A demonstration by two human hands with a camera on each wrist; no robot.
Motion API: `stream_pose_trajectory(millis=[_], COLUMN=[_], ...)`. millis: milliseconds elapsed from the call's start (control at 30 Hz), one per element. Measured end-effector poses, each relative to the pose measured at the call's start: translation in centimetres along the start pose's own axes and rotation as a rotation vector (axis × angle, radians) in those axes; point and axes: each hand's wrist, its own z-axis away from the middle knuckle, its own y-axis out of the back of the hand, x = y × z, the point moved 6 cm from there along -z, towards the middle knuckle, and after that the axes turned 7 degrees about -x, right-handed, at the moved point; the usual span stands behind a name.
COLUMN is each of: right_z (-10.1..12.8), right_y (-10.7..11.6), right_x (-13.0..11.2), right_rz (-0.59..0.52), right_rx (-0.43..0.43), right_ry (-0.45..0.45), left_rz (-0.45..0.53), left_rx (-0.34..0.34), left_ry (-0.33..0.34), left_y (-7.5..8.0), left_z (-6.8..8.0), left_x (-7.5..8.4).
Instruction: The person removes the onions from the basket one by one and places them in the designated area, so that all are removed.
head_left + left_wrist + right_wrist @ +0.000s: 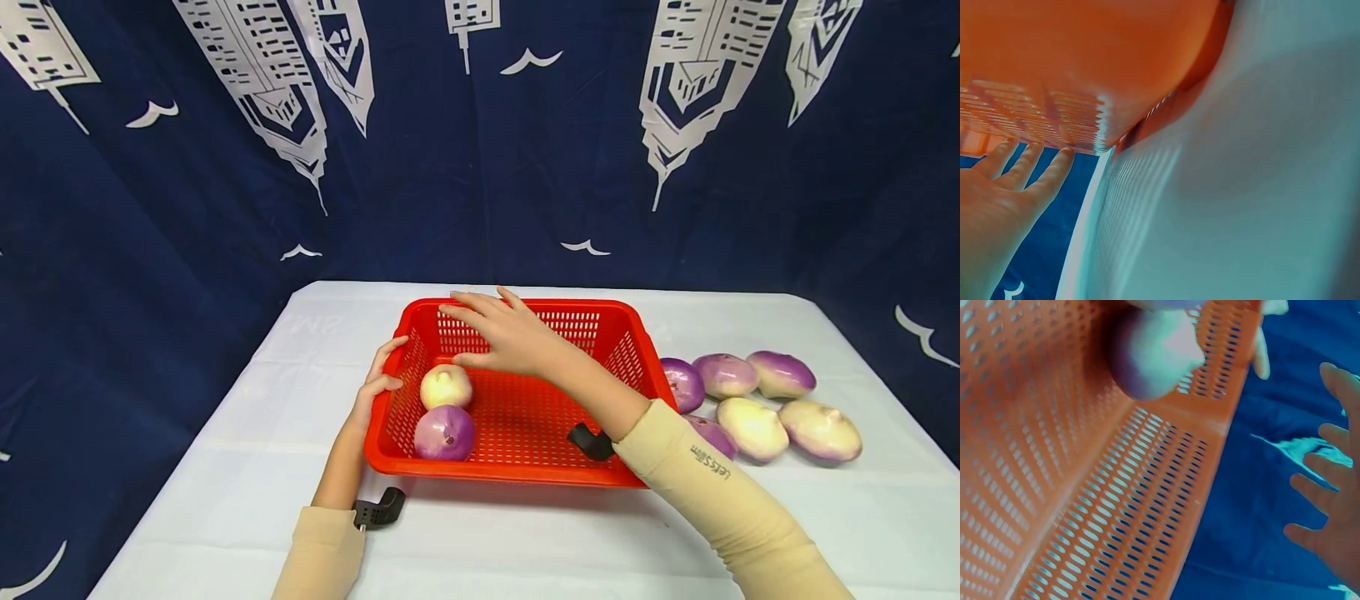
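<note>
- The left hand (372, 385) is set on the left rim of the red basket (525, 310), fingers curled over its edge in a grip; bare bench (247, 467) lies open to its left.
- Two turnips (446, 410) are counted inside the basket, against its left wall.
- The right hand (504, 335) is held above the basket, fingers spread, nothing gripped.
- Six turnips (757, 400) are counted right of the basket, near the bench's right edge.
</note>
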Motion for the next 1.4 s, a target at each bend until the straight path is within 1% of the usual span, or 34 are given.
stream_pose_trajectory(millis=[100, 267, 367, 433, 633, 767, 867, 1033, 1133, 1300, 1400], right_z=[-1.1, -2.2, -2.6, -2.8, -3.2, -3.3, -3.2, -3.0, -3.0, -3.0, -3.0], right_y=[-1.4, -3.7, -4.7, -5.3, -6.7, -7.4, -7.8, -8.3, -8.6, -8.9, -9.2], right_x=[-0.3, -0.7, -0.7, -0.7, -0.6, -0.4, -0.3, 0.0, 0.0, -0.5, -0.8], right_rz=[-0.003, -0.035, -0.069, -0.087, -0.096, -0.106, -0.148, -0.248, -0.284, -0.331, -0.34], right_rx=[-0.079, -0.248, -0.318, -0.347, -0.405, -0.424, -0.428, -0.429, -0.438, -0.446, -0.453], right_ry=[0.004, -0.008, -0.019, -0.025, -0.041, -0.052, -0.05, -0.049, -0.041, 0.03, 0.078], left_rz=[-0.002, -0.006, -0.003, -0.002, -0.015, -0.013, -0.01, -0.023, -0.024, -0.016, -0.012], left_rx=[-0.004, -0.001, -0.001, -0.003, -0.013, -0.022, -0.024, -0.015, -0.007, -0.003, -0.01], left_ry=[-0.006, -0.005, -0.009, -0.008, -0.012, -0.006, 0.002, 0.022, 0.02, 0.012, 0.016], left_y=[-0.1, -0.1, -0.2, -0.2, -0.1, -0.1, -0.1, 0.0, 0.0, -0.1, 0.0], left_z=[0.1, 0.1, 0.1, 0.1, 0.1, 0.1, 0.0, -0.1, 0.0, 0.1, 0.1], left_x=[0.0, 0.1, 0.1, 0.1, 0.1, 0.0, 0.0, -0.2, -0.1, 0.1, -0.1])
